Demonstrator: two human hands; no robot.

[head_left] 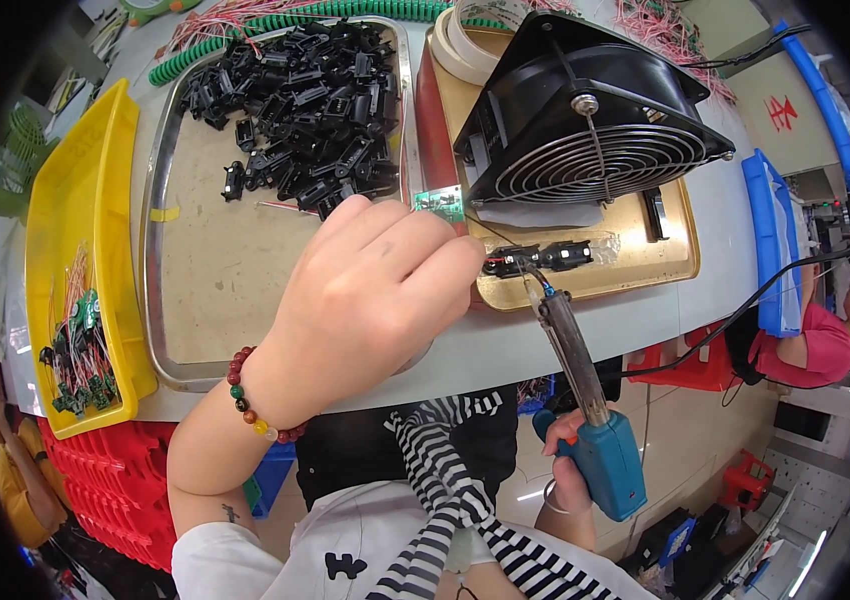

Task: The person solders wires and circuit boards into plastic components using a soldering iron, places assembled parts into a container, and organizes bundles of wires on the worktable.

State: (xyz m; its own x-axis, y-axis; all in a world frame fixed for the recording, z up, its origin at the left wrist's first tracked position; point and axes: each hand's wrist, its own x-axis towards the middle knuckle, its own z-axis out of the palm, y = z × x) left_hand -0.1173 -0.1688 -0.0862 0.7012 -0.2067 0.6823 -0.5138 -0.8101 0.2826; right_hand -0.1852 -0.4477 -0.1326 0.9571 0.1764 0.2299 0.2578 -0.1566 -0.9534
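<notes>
My left hand, in a beaded bracelet, is closed over the near edge of the trays. A small green circuit board sticks out past its knuckles; the fingertips gripping it are hidden. Close by, a black plastic holder lies in the gold tray, a bit of red wire at its left end. My right hand is wrapped round the blue handle of a soldering gun with an orange trigger. The gun points upward, its tip at the holder.
A black fan with a round grille stands on the gold tray, with tape rolls behind. To the left, a metal tray bears many black holders; a yellow bin contains wired boards. A black cable crosses at right; a person sits beyond.
</notes>
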